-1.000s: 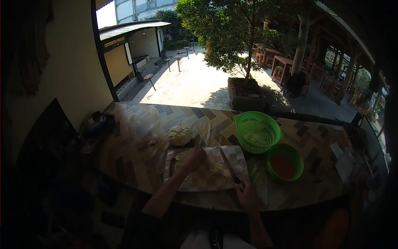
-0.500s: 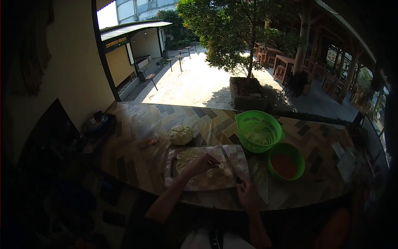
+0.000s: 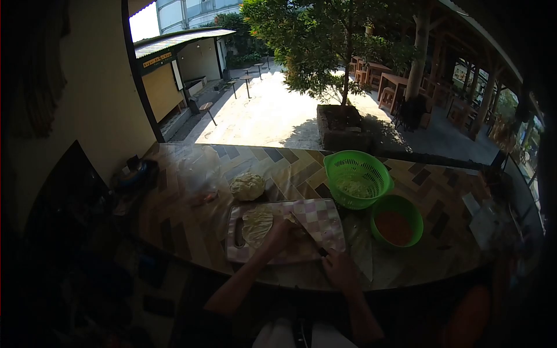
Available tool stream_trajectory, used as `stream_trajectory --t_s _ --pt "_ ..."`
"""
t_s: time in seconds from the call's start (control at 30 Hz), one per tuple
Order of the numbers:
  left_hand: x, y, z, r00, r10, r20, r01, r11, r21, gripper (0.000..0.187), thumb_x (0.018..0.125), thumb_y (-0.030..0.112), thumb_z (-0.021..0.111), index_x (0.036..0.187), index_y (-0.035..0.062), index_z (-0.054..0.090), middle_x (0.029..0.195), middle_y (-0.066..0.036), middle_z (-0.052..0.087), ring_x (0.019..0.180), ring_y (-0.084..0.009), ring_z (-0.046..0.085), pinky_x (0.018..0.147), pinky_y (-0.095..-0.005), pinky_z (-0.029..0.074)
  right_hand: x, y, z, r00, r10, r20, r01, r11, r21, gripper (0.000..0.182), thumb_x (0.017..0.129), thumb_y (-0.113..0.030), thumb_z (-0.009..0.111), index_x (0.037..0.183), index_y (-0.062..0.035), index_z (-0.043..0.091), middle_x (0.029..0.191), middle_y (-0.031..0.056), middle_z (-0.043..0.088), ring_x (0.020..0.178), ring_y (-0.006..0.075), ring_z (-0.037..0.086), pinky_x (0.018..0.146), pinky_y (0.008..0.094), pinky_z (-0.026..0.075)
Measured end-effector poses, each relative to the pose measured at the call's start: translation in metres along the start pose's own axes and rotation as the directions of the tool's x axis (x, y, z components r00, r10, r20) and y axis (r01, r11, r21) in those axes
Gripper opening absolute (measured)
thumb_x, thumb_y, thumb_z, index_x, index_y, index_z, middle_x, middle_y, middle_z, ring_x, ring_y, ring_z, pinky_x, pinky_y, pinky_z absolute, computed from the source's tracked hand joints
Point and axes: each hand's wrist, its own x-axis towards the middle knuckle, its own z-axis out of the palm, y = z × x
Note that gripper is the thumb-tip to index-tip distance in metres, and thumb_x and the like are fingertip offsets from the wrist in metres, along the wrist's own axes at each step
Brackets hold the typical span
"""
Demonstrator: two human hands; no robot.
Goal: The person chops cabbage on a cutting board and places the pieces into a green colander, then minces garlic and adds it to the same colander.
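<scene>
A checkered cutting board (image 3: 333, 223) lies on the patterned table. On its left part rests a pale, ruffled cabbage piece (image 3: 256, 226). My left hand (image 3: 279, 235) is at the middle of the board, just right of that piece; its fingers are dark and what they touch cannot be made out. My right hand (image 3: 339, 268) is closed round the black handle of a knife (image 3: 307, 234), whose blade points up and left across the board, its tip near my left fingers. Behind the board sits a round cabbage head (image 3: 248, 187).
A green colander (image 3: 358, 180) with pale shreds stands behind the board's right side. Next to it, a green bowl (image 3: 397, 221) holds something reddish-orange. Clear plastic (image 3: 199, 168) lies at the table's back left. More plastic items (image 3: 490, 229) are at the far right.
My left hand has moved slightly left and down on the board. The knife and my right hand have shifted left, the blade now closer to my left hand. The whole view has shifted slightly.
</scene>
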Motion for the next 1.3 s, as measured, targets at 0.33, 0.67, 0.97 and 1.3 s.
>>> stream_trajectory --t_s 0.33,0.67,0.97,1.3 --pt "-0.005 0.006 -0.016 0.986 0.155 -0.059 -0.153 0.987 0.044 0.043 0.073 0.01 0.076 0.113 0.003 0.065 0.116 -0.016 0.063 0.108 -0.0302 0.06 0.092 -0.0385 0.049 -0.01 0.003 -0.004 0.992 0.09 -0.086 -0.081 0.991 0.105 0.025 0.087 -0.017 0.059 0.101 0.0031 0.062 0.083 0.0256 0.064 0.084 0.0415 0.063 0.069 0.0458 0.048" --pt "-0.016 0.015 0.005 0.956 0.272 -0.109 -0.259 0.958 0.124 0.024 0.073 0.006 0.061 0.094 0.0025 0.072 0.107 -0.017 0.067 0.104 -0.0309 0.06 0.094 -0.0385 0.046 -0.017 -0.008 0.026 0.991 0.128 -0.051 -0.122 0.987 0.102 0.029 0.093 -0.017 0.05 0.113 0.0043 0.049 0.09 0.028 0.063 0.087 0.0458 0.06 0.073 0.0518 0.047" --pt "-0.018 0.031 0.011 0.936 0.118 -0.332 -0.112 0.993 0.036 0.02 0.071 0.018 0.072 0.089 0.0089 0.075 0.107 -0.009 0.065 0.106 -0.0292 0.056 0.093 -0.0396 0.045 0.003 -0.001 0.025 0.991 0.109 -0.083 -0.106 0.994 0.041 0.027 0.092 -0.015 0.051 0.109 0.0057 0.049 0.087 0.0283 0.062 0.086 0.0452 0.06 0.072 0.0521 0.046" --pt "-0.01 0.021 0.005 0.962 0.272 0.005 -0.268 0.947 0.178 0.012 0.073 0.024 0.073 0.084 0.0185 0.074 0.111 0.0 0.06 0.114 -0.0214 0.048 0.097 -0.0436 0.032 -0.011 0.001 0.012 0.98 0.179 -0.086 -0.168 0.978 0.124 0.033 0.092 -0.019 0.054 0.116 0.0026 0.053 0.098 0.0267 0.063 0.097 0.0422 0.061 0.078 0.0469 0.048"
